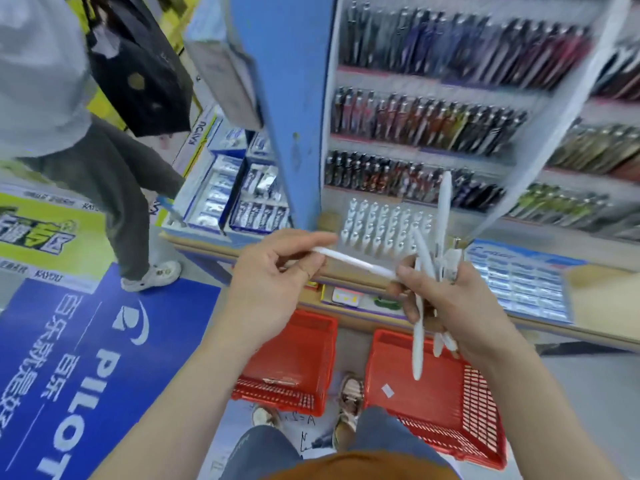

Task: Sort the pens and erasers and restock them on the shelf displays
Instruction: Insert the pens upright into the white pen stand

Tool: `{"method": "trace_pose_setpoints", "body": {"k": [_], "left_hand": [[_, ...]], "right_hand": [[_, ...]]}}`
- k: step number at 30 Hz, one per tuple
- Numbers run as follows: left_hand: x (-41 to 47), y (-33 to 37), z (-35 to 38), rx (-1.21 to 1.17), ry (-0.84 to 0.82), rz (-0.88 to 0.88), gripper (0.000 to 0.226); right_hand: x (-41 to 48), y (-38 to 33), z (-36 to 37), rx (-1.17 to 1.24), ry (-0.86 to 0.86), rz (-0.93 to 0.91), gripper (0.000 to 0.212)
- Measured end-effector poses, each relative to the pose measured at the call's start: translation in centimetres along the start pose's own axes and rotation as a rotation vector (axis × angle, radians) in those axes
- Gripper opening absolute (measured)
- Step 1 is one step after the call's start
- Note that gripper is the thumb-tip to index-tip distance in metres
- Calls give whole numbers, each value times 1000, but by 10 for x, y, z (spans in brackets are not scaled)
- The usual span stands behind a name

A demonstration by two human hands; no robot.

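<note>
My right hand [450,306] is curled round a loose bundle of white pens [418,341], held upright as my stock to feed from. The fingers of my left hand [273,271] pinch a single white pen [353,260] lying crosswise between the hands, its far end at my right thumb, so I judge it is being drawn out alone. Just beyond my fingers stands the display tray of matching white pens [384,226], its likely slot, and below my hands the red baskets [298,355] sit on the floor with little in them.
</note>
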State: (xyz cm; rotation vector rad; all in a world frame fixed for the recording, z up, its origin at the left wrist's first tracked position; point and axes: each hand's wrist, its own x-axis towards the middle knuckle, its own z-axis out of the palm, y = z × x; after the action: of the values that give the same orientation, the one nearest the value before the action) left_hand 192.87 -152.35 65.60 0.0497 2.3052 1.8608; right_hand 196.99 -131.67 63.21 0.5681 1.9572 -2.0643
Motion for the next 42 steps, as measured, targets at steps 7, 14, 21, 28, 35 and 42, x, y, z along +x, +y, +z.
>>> {"method": "trace_pose_setpoints", "body": {"k": [7, 14, 21, 28, 35, 42], "left_hand": [[34, 14, 33, -263, -25, -204, 16], [67, 30, 57, -94, -118, -200, 8], [94, 47, 74, 196, -136, 40, 15], [112, 29, 118, 673, -312, 518, 9], [127, 0, 143, 891, -413, 630, 13], [137, -10, 159, 971, -488, 525, 19]], "right_hand": [[14, 10, -30, 97, 85, -72, 7], [28, 18, -54, 161, 143, -65, 3], [41, 30, -79, 433, 396, 102, 24], [42, 40, -94, 560, 348, 122, 21], [35, 40, -93, 504, 336, 138, 13], [33, 43, -97, 495, 339, 128, 16]]}}
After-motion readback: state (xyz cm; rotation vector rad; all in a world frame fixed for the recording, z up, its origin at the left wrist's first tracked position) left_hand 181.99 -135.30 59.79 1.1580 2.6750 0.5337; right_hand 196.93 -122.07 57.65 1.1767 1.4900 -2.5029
